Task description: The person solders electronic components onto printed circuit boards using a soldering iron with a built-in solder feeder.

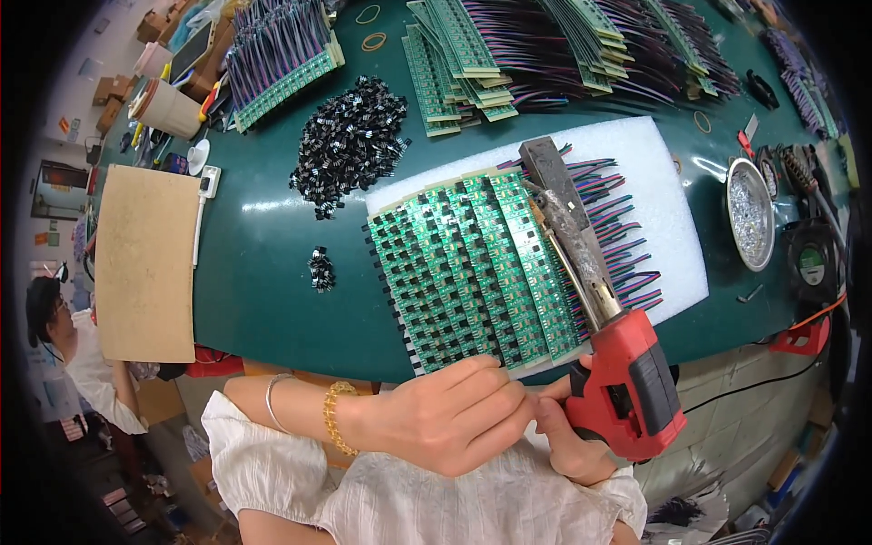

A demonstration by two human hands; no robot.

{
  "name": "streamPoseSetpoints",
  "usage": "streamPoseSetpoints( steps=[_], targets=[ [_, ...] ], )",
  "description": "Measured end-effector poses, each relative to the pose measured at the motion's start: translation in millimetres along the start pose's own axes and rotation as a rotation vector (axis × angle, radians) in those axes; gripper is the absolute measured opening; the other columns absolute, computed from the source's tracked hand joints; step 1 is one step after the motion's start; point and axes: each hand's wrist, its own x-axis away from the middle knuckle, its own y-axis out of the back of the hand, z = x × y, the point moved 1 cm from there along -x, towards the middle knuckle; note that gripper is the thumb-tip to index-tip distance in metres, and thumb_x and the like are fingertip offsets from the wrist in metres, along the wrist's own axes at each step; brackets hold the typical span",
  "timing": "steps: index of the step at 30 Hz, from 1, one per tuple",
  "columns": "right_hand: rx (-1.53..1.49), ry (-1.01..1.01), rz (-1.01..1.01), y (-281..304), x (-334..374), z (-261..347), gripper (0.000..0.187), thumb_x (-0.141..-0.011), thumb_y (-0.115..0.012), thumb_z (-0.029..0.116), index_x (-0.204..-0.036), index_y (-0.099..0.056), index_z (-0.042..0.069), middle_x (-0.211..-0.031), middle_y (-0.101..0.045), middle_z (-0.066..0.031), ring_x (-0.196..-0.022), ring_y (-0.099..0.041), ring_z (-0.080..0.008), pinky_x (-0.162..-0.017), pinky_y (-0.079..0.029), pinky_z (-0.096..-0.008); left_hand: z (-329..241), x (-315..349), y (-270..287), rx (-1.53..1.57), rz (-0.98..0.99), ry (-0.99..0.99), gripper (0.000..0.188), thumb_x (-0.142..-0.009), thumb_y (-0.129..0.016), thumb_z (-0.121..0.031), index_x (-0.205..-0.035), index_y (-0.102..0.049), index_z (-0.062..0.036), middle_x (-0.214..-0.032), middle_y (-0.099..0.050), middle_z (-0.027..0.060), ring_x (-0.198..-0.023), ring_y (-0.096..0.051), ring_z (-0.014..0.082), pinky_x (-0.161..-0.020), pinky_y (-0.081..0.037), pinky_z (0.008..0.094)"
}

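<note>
My left hand [463,413], with a yellow beaded bracelet and a silver bangle at the wrist, is closed, fingertips against my right hand's. My right hand [572,440] is closed, its thumb at my left fingertips; whatever they pinch is hidden. Partly over my right hand is a red and black soldering gun [636,391]; I cannot tell whether that hand grips it. Its metal nose lies along a dark grey bar [554,177]. The bar rests across rows of green circuit boards [463,263] fitted with small black connectors. Coloured wires [627,245] run out to the right.
A white foam sheet [677,227] lies under the boards. Black connectors [350,141] are heaped behind, with a smaller pile [321,271] nearer. Wired boards [454,54] are stacked at the back. A cardboard sheet [145,263] stands left, a metal bowl [750,213] right. Another person [86,354] sits left.
</note>
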Motion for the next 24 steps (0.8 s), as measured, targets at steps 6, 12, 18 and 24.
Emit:
streamPoseSetpoints(
  steps=[6, 12, 18, 24],
  targets=[
    [0.025, 0.05, -0.036, 2, 0, -5, 0.059, -0.086, -0.059, 0.001, -0.137, -0.03, 0.0, -0.074, -0.063, -0.0086, -0.058, -0.056, -0.0145, -0.06, -0.048, -0.0298, 11, -6, 9, 0.01, -0.008, 0.148, 0.026, -0.064, -0.066, -0.009, -0.086, -0.063, 0.0045, -0.079, -0.059, 0.0102, -0.066, -0.057, 0.0209, -0.058, -0.049, 0.0319],
    [-0.335, -0.189, -0.392, 5, 33, -28, 0.082, -0.085, -0.065, 0.052, -0.138, -0.03, 0.001, -0.058, -0.052, -0.0037, -0.05, -0.05, -0.0148, -0.055, -0.046, -0.0318, 90, -26, 18, -0.039, -0.207, 0.533, 0.017, -0.071, -0.073, 0.006, -0.085, -0.066, -0.0019, -0.071, -0.058, 0.003, -0.055, -0.052, 0.0094, -0.048, -0.041, 0.0223],
    [-0.402, -0.101, -0.412, 5, 27, -25, 0.078, -0.085, -0.065, 0.054, -0.134, -0.032, 0.002, -0.051, -0.044, 0.0007, -0.041, -0.047, -0.0145, -0.047, -0.044, -0.031, 109, -23, 4, -0.099, -0.166, 0.483, 0.018, -0.07, -0.075, 0.004, -0.085, -0.066, -0.0014, -0.071, -0.059, 0.0048, -0.056, -0.055, 0.0121, -0.049, -0.043, 0.024],
    [-0.365, -0.159, -0.148, 19, 16, -13, 0.082, -0.083, -0.057, 0.068, -0.128, -0.033, 0.005, -0.05, -0.044, 0.0021, -0.041, -0.048, -0.014, -0.047, -0.045, -0.0306, 107, -25, 6, -0.118, -0.13, 0.525, 0.019, -0.069, -0.074, 0.005, -0.085, -0.066, -0.0014, -0.07, -0.059, 0.0055, -0.057, -0.056, 0.0136, -0.05, -0.044, 0.0252]
  ],
)
